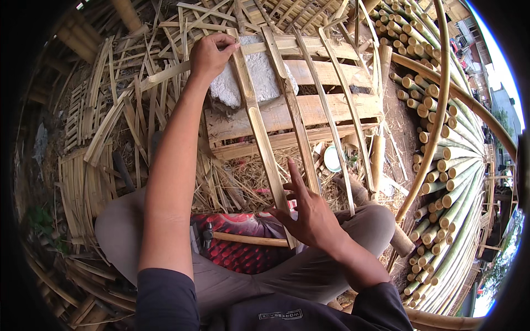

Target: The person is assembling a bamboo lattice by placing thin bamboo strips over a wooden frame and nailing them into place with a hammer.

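Several split bamboo slats [297,113] lie side by side, running away from me, across a bamboo cross strip [161,76]. My left hand [212,56] is closed at the far end of the leftmost bamboo slat [255,118], thumb and fingertips pinched at its edge where it meets the cross strip. Near that slat's close end, my right hand [313,219] is open with fingers apart, the thumb over the slat and the index finger stretched forward. A hammer [248,239] with a wooden handle lies between my folded legs, on a red and black patterned cloth [237,257].
Under the slats are a pale rough block [223,88] and wooden planks [326,111]. Loose bamboo strips [83,182] pile up at left. Stacked bamboo poles [455,165] fill the right, with a bent pole [440,110] before them. A white round container [333,159] sits beyond my right knee.
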The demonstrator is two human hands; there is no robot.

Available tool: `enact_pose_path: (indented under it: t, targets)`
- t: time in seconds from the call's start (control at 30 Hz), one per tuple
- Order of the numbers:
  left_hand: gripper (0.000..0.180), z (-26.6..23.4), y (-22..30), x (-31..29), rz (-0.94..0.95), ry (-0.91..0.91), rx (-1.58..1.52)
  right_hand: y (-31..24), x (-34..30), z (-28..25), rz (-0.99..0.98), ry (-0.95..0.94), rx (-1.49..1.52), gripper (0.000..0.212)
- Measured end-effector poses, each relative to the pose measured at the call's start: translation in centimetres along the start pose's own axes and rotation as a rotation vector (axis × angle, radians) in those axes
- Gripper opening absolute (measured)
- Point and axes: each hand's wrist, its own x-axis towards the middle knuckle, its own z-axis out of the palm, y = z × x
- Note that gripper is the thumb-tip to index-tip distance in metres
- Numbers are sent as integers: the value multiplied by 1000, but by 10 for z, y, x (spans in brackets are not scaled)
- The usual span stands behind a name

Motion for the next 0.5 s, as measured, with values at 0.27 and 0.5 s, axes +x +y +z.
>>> enact_pose_path:
  t: [0.27, 0.5]
  targets:
    - [15, -1, 7, -5, -6, 56, -27, -74, -72, 24, -523, -83, 390, 41]
    - [16, -12, 2, -3, 36, 92, 26, -32, -79, 110, -189, -353, -203, 46]
